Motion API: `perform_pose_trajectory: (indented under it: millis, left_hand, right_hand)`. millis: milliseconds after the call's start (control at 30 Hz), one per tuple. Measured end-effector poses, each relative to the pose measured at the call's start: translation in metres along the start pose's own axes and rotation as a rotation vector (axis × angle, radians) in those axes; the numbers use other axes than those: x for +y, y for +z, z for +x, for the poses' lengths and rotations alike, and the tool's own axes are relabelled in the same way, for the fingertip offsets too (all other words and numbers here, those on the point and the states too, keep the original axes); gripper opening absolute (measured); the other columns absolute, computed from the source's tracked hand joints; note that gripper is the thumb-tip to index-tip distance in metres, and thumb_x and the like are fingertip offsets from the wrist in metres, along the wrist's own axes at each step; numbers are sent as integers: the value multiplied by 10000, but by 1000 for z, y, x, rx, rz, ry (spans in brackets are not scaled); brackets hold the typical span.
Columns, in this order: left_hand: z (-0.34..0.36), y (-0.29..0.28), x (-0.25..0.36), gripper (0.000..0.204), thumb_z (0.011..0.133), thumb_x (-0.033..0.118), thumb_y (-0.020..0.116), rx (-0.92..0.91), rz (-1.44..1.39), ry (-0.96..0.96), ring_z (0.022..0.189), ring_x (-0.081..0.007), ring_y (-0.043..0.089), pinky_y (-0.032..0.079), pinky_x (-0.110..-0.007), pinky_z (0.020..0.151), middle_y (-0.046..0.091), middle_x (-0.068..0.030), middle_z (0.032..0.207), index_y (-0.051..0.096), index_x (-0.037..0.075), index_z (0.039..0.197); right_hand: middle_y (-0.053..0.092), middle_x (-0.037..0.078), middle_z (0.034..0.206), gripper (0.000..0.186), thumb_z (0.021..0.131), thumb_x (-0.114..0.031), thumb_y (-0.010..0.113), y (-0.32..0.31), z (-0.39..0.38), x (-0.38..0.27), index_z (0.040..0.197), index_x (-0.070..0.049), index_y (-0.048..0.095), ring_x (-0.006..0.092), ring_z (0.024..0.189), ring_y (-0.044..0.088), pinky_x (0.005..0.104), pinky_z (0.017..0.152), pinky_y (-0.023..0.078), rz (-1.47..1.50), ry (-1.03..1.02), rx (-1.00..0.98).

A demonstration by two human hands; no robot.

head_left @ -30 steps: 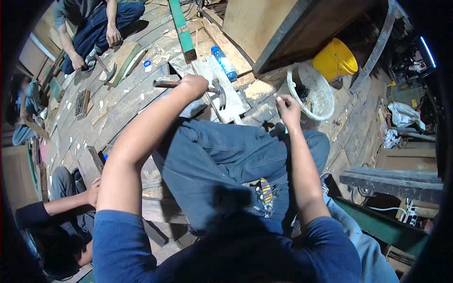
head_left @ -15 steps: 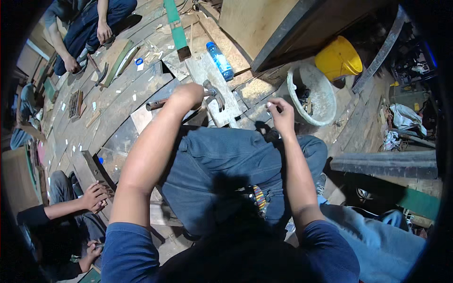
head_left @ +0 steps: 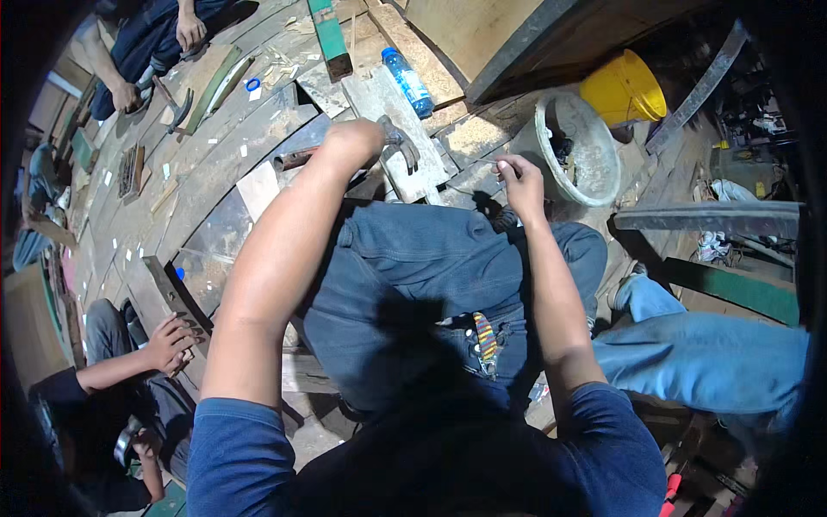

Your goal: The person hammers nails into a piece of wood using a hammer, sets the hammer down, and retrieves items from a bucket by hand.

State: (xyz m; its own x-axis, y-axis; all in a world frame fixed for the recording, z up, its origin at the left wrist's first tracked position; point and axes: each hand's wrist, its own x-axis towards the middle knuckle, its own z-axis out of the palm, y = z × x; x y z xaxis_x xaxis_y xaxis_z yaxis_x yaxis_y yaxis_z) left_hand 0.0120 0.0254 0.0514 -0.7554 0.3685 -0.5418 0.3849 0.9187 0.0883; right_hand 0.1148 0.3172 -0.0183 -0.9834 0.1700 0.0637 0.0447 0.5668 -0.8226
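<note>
My left hand (head_left: 353, 138) is closed around a claw hammer (head_left: 405, 146), whose head rests on or just over a pale, worn board (head_left: 413, 185) lying crosswise on the floor beyond my knees. The handle end pokes out left of my fist. My right hand (head_left: 521, 181) pinches a thin nail-like piece (head_left: 488, 162), right of the board and beside a whitish plastic bucket (head_left: 594, 168) with dark bits inside. A blue-labelled plastic bottle (head_left: 409, 82) lies along the board's far part, near a green-painted timber (head_left: 327, 34).
A yellow bucket (head_left: 624, 86) and wooden cabinet (head_left: 457, 39) stand beyond. A co-worker's hand (head_left: 191, 30) is at upper left near another hammer (head_left: 179, 110); another's hand (head_left: 168, 340) grips timber at lower left. Someone's jeans-clad leg (head_left: 698, 362) and a long beam (head_left: 706, 215) are at right.
My right hand has moved slightly left and then up, and its thin piece now shows. My left hand still grips the hammer, shifted slightly. The jeans-clad leg at right extends farther into view.
</note>
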Motion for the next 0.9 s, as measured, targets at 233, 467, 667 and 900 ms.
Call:
perform_pose_trajectory:
  millis: [233,467,667,900]
  left_hand:
    - [8,7,-2,306,770,109,622,-32,40,-11,1032,-318,648,527,-407,836,654,-183,1121,684,26,1058]
    - [19,15,-1,306,774,220,668,-129,-64,26,712,-274,664,537,-375,654,689,-159,848,683,-10,975]
    - [18,23,-19,380,810,343,646,-173,-266,-39,563,-236,593,470,-388,510,630,-126,664,652,-32,868]
    - [23,45,-57,488,821,380,670,-265,-276,-167,635,-241,605,497,-391,565,648,-150,859,632,15,1142]
  right_hand:
    - [655,76,701,194,908,-143,564,2,-6,20,897,26,660,139,631,596,292,625,473,-12,69,-12]
    - [607,161,649,335,915,-265,541,-6,-13,20,752,18,614,293,642,622,397,620,457,-144,18,23]
    - [646,119,699,190,884,-146,582,-8,-17,13,856,29,651,188,622,606,329,600,468,51,63,35]
    - [691,132,987,264,894,-5,536,6,-15,3,1140,60,607,130,777,634,242,698,482,483,253,-97]
